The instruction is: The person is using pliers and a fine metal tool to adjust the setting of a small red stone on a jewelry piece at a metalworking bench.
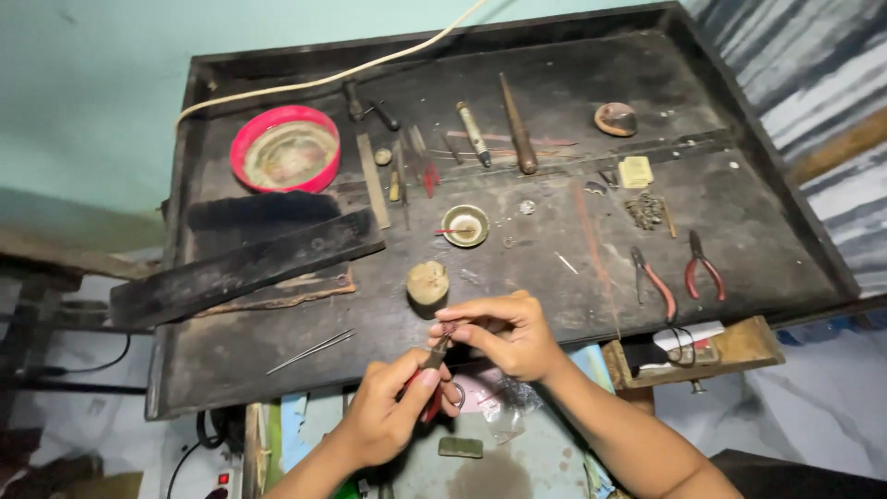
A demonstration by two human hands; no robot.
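Left hand (388,413) grips red-handled pliers (432,370), tips up at small reddish wire piece (450,329) pinched in right hand (506,334) fingertips, over front edge of dark worktop (277,351). Red round bowl (285,149) back left, contents unclear. Small metal cup (465,225) at centre holds thin red-tipped stick. Two more pliers (679,275) lie right.

Matt, scuffed dark wooden workbench (277,356); glossy red plastic-handled pliers (431,393).

Soft, even light falls from above on the dark, worn wooden workbench tray (277,370); shadows are faint, no glare, with slight wide-angle bending at the edges.
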